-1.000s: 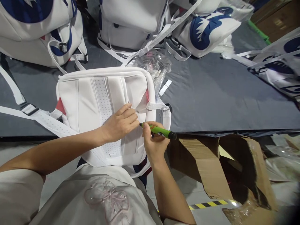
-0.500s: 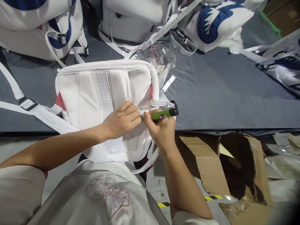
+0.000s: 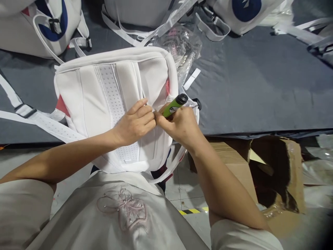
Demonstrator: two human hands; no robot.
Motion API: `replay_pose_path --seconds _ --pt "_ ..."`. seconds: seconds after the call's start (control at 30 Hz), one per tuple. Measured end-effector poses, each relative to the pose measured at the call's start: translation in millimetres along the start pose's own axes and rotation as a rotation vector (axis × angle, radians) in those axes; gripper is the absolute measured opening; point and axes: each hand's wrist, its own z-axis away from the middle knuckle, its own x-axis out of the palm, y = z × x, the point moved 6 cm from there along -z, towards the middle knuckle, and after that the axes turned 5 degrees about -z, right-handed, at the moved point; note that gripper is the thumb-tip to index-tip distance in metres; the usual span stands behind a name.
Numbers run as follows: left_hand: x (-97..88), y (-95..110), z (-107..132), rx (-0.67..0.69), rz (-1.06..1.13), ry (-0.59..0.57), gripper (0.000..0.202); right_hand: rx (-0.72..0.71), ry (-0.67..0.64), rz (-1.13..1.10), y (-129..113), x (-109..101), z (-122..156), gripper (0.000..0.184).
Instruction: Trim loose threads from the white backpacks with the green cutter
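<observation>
A white backpack lies with its padded back panel up, its near end against my body. My left hand is closed on the right half of the panel, fingers curled on a fold of the backpack's fabric. In my right hand is a thick green marker-shaped tool with a black end. It slants, black end up and to the right. My right thumb and fingers hide its lower tip, close beside my left fingertips. What exactly the tip touches is hidden.
More white and blue backpacks stand along the back of the dark grey table. Beyond the backpack lies a clear plastic bag. White straps trail left. An opened cardboard box sits below the table edge at the right.
The green tool has swung from nearly level to steeply tilted, black end rising, as my right hand turned. My left hand keeps its place on the backpack. The view has shifted slightly.
</observation>
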Motion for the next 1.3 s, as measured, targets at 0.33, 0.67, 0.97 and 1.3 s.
replay_pose_path --seconds 0.33,0.67,0.97,1.3 --pt "8.2 -3.8 2.6 -0.057 0.179 -0.088 0.021 -0.008 -0.013 0.003 2.2 0.4 -1.6 0.040" --pt "3.1 0.0 0.4 0.019 -0.003 -0.075 0.027 0.002 0.125 -0.135 14.1 -1.8 22.9 0.025" --pt "0.2 0.4 0.7 -0.009 0.071 -0.068 0.025 0.025 0.274 -0.301 21.6 1.4 41.9 0.016" --pt "1.5 -32.1 -24.4 0.092 0.064 -0.310 0.012 0.123 0.211 -0.492 44.2 1.6 54.3 0.021"
